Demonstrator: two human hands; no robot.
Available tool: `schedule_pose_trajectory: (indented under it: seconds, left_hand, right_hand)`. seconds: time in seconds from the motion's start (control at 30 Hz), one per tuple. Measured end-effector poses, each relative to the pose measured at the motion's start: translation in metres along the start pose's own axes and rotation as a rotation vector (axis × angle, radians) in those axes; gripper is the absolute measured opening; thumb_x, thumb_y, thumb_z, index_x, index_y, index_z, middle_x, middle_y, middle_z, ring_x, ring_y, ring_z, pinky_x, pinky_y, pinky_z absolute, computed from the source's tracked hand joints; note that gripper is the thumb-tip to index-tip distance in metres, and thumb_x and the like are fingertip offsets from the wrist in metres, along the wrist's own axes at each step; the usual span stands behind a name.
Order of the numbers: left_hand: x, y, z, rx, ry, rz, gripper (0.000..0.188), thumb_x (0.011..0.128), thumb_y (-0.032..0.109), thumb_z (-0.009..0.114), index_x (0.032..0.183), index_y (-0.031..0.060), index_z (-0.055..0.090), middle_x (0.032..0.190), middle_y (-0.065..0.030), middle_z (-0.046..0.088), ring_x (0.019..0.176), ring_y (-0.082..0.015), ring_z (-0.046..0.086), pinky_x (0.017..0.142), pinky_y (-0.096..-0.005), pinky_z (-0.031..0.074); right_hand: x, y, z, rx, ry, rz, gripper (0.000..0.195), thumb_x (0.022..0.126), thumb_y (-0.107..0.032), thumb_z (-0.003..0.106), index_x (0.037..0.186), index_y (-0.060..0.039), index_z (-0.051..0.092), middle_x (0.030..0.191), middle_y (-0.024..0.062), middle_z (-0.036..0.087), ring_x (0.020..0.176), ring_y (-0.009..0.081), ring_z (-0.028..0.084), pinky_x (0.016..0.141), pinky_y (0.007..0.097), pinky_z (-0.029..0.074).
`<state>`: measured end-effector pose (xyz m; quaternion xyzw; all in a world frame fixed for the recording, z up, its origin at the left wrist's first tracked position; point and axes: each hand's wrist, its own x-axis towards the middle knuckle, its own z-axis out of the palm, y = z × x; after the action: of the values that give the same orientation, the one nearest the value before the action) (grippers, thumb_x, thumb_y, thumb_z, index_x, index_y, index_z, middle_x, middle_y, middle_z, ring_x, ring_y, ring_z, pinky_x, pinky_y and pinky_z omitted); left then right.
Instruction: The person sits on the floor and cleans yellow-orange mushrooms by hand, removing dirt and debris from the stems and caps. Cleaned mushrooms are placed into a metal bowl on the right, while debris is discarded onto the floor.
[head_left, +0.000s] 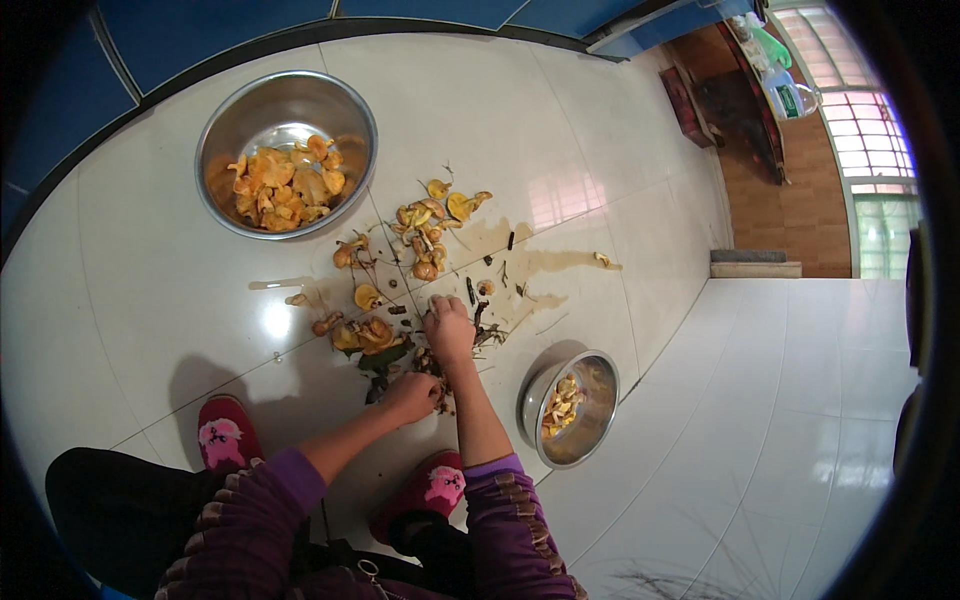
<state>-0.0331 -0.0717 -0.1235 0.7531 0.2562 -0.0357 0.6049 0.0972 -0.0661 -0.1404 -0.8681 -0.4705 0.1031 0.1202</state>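
My right hand (450, 328) reaches down to the tiled floor, its fingers bent over wet debris beside a heap of yellow-orange mushrooms (424, 232). Closer to my feet, my left hand (412, 397) is curled at a pile of dark scraps and bits of stem (427, 363). Whether either hand pinches anything is hidden by the fingers. Left of my hands lie a mushroom cluster (367, 335) and a dark green leaf (384, 357). Several twigs (484, 322) are scattered right of my right hand.
A large steel basin (289, 81) at upper left holds many orange mushrooms (279, 180). To the right, a smaller steel bowl (592, 442) contains pale mushroom pieces (562, 405). Brownish water (555, 261) streaks the tiles. My red slippers (225, 435) flank the work area; blue cabinets (225, 45) line the far side.
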Motion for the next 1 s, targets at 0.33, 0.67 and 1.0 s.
schedule_pose_trajectory:
  seconds: [0.33,0.67,1.0]
  left_hand:
    - [0.006,0.0,-0.01,-0.107,0.011,-0.01,0.016,0.074,0.013,0.053,0.081,0.0011,0.059,0.069,-0.0105,0.059,0.062,-0.0215,0.057,0.059,-0.0333,0.045]
    - [0.005,0.004,0.005,-0.11,-0.048,0.001,0.018,0.073,0.018,0.052,0.08,0.0039,0.061,0.067,-0.0099,0.059,0.062,-0.0222,0.057,0.06,-0.0343,0.044]
    - [-0.002,0.015,-0.014,-0.068,-0.097,-0.072,0.024,0.074,0.024,0.052,0.07,0.0016,0.057,0.063,-0.0116,0.057,0.059,-0.0228,0.056,0.058,-0.0352,0.043]
  right_hand:
    - [-0.018,0.033,-0.032,1.489,-0.111,0.629,0.016,0.077,-0.007,0.05,0.093,-0.0052,0.053,0.081,0.0029,0.058,0.065,0.0094,0.054,0.053,0.0218,0.047]
    - [-0.104,0.186,-0.141,0.331,0.775,0.894,0.026,0.07,-0.017,0.057,0.085,0.0033,0.056,0.073,0.0109,0.058,0.064,0.0189,0.054,0.059,0.0301,0.044]
    - [0.004,0.041,-0.077,0.33,0.253,0.214,0.019,0.073,-0.011,0.054,0.089,-0.0008,0.057,0.078,0.0132,0.059,0.069,0.0196,0.056,0.064,0.0281,0.044]
